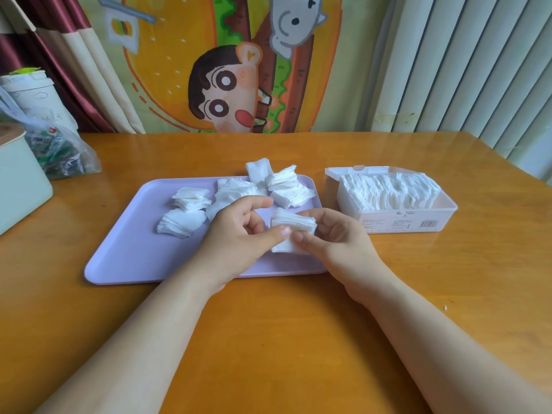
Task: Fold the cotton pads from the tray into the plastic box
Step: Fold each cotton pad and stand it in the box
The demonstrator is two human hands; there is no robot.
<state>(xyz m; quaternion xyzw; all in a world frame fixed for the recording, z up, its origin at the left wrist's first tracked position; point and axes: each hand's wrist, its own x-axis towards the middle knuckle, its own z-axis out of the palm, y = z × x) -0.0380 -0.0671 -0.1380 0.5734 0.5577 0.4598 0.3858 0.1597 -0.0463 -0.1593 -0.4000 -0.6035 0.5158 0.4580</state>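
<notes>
White pads (pixel 294 224) pinched between both hands, left (pixel 239 234) and right (pixel 334 239), over the tray (pixel 125 258), apparently mid-fold; next, carry them to the box (pixel 418 222) beside it.

Both forearms bare: L ran up from 7 o'clock, R from 5 o'clock, w/ hands meeting near centre. L hand (pixel 239 237) was knuckles-up, thumb pinching the pad stack (pixel 295 221) at its 9 o'clock edge, index raised toward 1 o'clock. R hand (pixel 337 237) gripped same stack from 3 o'clock, fingers (pixel 307 240) curled in.
</notes>
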